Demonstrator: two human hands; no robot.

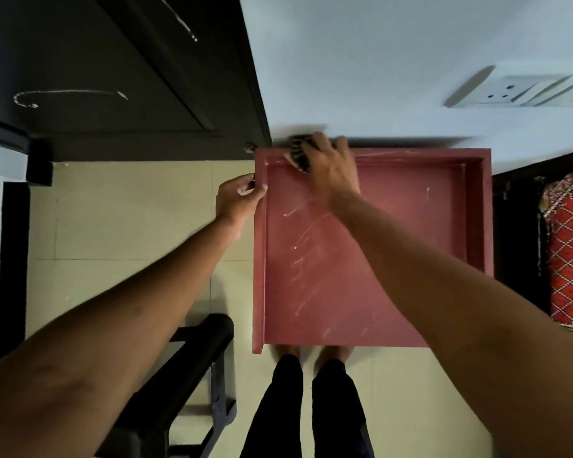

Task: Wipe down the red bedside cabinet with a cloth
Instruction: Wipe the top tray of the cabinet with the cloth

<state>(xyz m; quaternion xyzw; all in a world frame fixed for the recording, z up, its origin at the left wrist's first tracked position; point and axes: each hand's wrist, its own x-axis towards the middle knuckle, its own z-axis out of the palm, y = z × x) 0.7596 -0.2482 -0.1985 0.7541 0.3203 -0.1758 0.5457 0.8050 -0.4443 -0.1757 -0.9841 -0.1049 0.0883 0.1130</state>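
The red bedside cabinet (394,242) stands below me against the pale wall, its top scuffed with pale streaks and bordered by a raised rim. My right hand (333,170) presses a dark patterned cloth (300,153) onto the far left corner of the top, at the back rim. Most of the cloth is hidden under the fingers. My left hand (240,196) grips the cabinet's left rim from outside, fingers curled over the edge.
A dark door (113,77) stands at the far left beside the cabinet. A bed with a red patterned cover (569,252) lies to the right. A wall socket (523,90) sits above. A black stand (209,368) is at my lower left on the tiled floor.
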